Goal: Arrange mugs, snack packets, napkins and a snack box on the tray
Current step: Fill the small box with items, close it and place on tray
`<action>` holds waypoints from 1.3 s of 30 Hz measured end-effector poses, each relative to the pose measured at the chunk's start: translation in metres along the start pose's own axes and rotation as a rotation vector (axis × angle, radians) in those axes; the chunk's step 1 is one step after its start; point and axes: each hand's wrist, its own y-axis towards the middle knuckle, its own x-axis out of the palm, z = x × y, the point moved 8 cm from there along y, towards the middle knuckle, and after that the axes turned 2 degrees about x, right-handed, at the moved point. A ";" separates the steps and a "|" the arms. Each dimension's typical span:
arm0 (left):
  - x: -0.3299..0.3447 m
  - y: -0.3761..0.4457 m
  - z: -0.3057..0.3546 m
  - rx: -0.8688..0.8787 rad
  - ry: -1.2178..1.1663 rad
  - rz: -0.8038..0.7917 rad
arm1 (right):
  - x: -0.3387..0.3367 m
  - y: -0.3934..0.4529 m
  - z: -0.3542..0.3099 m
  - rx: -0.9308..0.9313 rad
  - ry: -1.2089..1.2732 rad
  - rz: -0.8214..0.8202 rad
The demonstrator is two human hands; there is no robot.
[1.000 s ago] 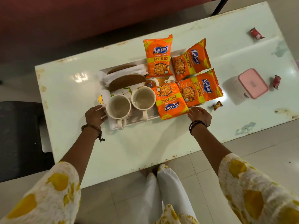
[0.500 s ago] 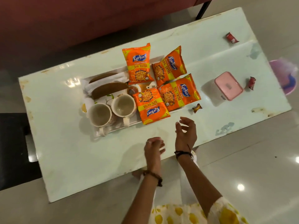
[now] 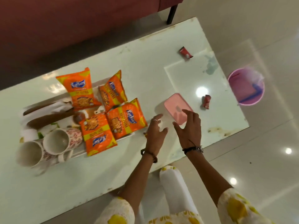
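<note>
At the far left of the frame, two mugs (image 3: 43, 147) stand side by side on the near end of the tray (image 3: 77, 153), mouths up, handles toward the lower edge. Above them, at left centre, folded white napkins (image 3: 48, 109) lie along the tray with a brown piece between the folds. Next right, four orange packets (image 3: 97, 136) cover the tray's right half in two rows, the upper pair leaning over its far rim, the lower pair overlapping and reaching past its near edge. The tray sits on a pale table (image 3: 145, 75) that runs from lower left to upper right. Right of centre, the left hand (image 3: 156, 135) stretches forward from the bottom of the frame, back up, fingers loosely spread, fingertips at the white near-left side of the box (image 3: 175, 111); it grips nothing that can be seen. Just beside it, the right hand (image 3: 189, 129) reaches over the box's near right corner, fingers fanned wide, thumb pointing left, covering part of the pink lid; whether it touches the lid I cannot tell, and it has not closed on it. Both wrists wear dark bands, and yellow-patterned sleeves show at the lower edge. The box stands on the table, well apart from the tray. Right of it lies a red wrapper (image 3: 206, 101), another (image 3: 185, 52) toward the upper right. A pink tub (image 3: 246, 87) sits on the floor at right.
</note>
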 end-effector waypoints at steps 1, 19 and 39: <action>0.005 0.012 0.003 0.021 0.047 -0.008 | -0.001 0.015 0.000 -0.034 -0.067 -0.024; 0.057 0.015 0.053 -0.255 -1.109 -0.202 | -0.046 0.024 -0.038 -0.177 0.144 -0.271; 0.022 -0.003 0.079 -0.058 -0.942 0.089 | -0.064 -0.012 -0.082 -0.375 0.107 -0.270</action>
